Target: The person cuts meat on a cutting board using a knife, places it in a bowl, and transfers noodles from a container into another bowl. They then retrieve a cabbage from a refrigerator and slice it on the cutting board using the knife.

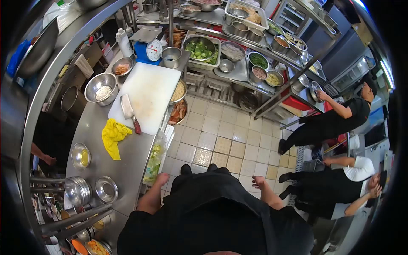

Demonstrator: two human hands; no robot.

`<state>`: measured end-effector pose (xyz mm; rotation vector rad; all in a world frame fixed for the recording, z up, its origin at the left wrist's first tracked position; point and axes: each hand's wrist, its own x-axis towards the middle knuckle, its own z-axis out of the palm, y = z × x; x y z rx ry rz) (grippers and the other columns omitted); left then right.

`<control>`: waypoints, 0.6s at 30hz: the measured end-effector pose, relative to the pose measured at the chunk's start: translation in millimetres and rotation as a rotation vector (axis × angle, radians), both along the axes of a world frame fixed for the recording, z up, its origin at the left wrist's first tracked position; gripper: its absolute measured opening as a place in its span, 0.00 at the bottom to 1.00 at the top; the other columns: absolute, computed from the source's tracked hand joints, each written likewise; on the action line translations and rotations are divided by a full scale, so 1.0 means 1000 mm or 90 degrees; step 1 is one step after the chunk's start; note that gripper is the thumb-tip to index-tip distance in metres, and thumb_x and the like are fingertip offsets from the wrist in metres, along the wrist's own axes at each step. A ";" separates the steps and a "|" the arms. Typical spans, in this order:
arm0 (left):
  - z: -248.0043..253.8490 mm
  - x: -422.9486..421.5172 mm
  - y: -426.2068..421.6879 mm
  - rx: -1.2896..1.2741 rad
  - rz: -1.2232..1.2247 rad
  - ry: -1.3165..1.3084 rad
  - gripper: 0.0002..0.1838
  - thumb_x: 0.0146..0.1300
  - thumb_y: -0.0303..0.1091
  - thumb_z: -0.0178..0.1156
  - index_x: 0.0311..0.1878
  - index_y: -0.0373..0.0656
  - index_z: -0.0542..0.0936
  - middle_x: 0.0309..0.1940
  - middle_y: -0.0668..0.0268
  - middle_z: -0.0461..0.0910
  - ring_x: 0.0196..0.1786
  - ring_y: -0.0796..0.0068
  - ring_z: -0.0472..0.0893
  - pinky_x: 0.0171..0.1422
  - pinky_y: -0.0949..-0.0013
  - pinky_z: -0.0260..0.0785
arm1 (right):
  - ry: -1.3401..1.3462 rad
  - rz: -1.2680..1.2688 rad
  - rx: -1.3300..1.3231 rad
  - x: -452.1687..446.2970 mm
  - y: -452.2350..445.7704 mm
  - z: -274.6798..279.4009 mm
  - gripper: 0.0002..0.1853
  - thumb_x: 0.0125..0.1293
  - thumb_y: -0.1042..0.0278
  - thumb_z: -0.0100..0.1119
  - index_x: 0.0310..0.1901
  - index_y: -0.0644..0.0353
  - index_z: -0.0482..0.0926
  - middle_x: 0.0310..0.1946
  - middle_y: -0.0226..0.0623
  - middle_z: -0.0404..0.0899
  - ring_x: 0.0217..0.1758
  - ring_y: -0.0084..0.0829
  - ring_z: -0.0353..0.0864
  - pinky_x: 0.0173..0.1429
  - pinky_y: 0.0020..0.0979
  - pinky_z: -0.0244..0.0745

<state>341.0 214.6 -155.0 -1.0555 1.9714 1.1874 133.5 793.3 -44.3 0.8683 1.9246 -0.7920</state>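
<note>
My left hand hangs beside the edge of the steel counter, just below a clear plastic bag of chopped greens; its fingers are too small and turned away to read. Out to my other side, my right hand is over the tiled floor, fingers apart and holding nothing. On the counter lies a white cutting board with a cleaver resting on it, its red-brown handle toward me. A crumpled yellow cloth lies against the board's near edge.
Around the board stand a steel bowl, a dial scale and stacked bowls. Trays and bowls of ingredients, including a basket of greens, fill the far shelves. Two people work at right; a forearm shows at left.
</note>
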 end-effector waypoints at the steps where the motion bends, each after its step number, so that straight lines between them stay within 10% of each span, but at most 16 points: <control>1: -0.006 0.009 0.000 0.012 0.012 0.006 0.19 0.60 0.49 0.60 0.39 0.42 0.86 0.29 0.57 0.83 0.26 0.59 0.83 0.32 0.59 0.77 | 0.008 0.031 0.029 -0.017 -0.004 0.007 0.21 0.66 0.51 0.55 0.55 0.55 0.77 0.50 0.35 0.82 0.38 0.32 0.85 0.39 0.41 0.74; 5: 0.001 0.026 0.004 0.050 0.012 -0.045 0.18 0.60 0.48 0.61 0.37 0.41 0.85 0.26 0.58 0.82 0.25 0.61 0.81 0.31 0.57 0.76 | 0.162 0.447 0.085 -0.110 0.009 -0.013 0.23 0.64 0.53 0.58 0.57 0.55 0.78 0.49 0.42 0.84 0.37 0.37 0.85 0.42 0.40 0.79; 10: 0.022 0.033 0.005 -0.007 -0.005 -0.026 0.19 0.61 0.49 0.60 0.35 0.40 0.85 0.24 0.59 0.82 0.25 0.61 0.82 0.31 0.57 0.77 | 0.208 0.959 0.094 -0.162 -0.074 0.121 0.24 0.61 0.46 0.57 0.56 0.48 0.81 0.51 0.45 0.82 0.57 0.47 0.79 0.63 0.43 0.73; 13: -0.013 0.028 -0.001 -0.175 -0.203 0.019 0.21 0.64 0.51 0.54 0.35 0.41 0.85 0.30 0.56 0.84 0.34 0.56 0.84 0.43 0.53 0.76 | 0.169 1.142 -0.014 -0.219 -0.075 0.042 0.17 0.63 0.53 0.58 0.48 0.52 0.84 0.47 0.43 0.84 0.50 0.42 0.83 0.54 0.39 0.78; 15: -0.007 0.017 0.010 -0.249 -0.186 0.059 0.20 0.64 0.48 0.52 0.35 0.42 0.85 0.33 0.55 0.85 0.38 0.52 0.84 0.47 0.52 0.75 | 0.122 1.067 -0.209 -0.286 -0.089 -0.032 0.18 0.64 0.52 0.57 0.47 0.56 0.83 0.46 0.41 0.84 0.50 0.41 0.83 0.54 0.39 0.78; 16: 0.063 -0.010 0.024 -0.208 -0.084 0.019 0.19 0.63 0.47 0.51 0.36 0.43 0.85 0.35 0.54 0.85 0.40 0.51 0.83 0.48 0.51 0.75 | 0.170 0.816 -0.187 -0.304 -0.101 -0.055 0.20 0.64 0.52 0.57 0.51 0.56 0.82 0.47 0.43 0.84 0.51 0.39 0.82 0.57 0.39 0.77; 18: 0.042 -0.030 0.037 -0.161 -0.010 0.006 0.19 0.63 0.47 0.52 0.37 0.44 0.86 0.38 0.51 0.84 0.43 0.50 0.83 0.49 0.50 0.74 | 0.213 0.416 -0.179 -0.313 -0.124 -0.087 0.23 0.64 0.53 0.58 0.55 0.58 0.79 0.46 0.44 0.82 0.50 0.37 0.81 0.57 0.40 0.77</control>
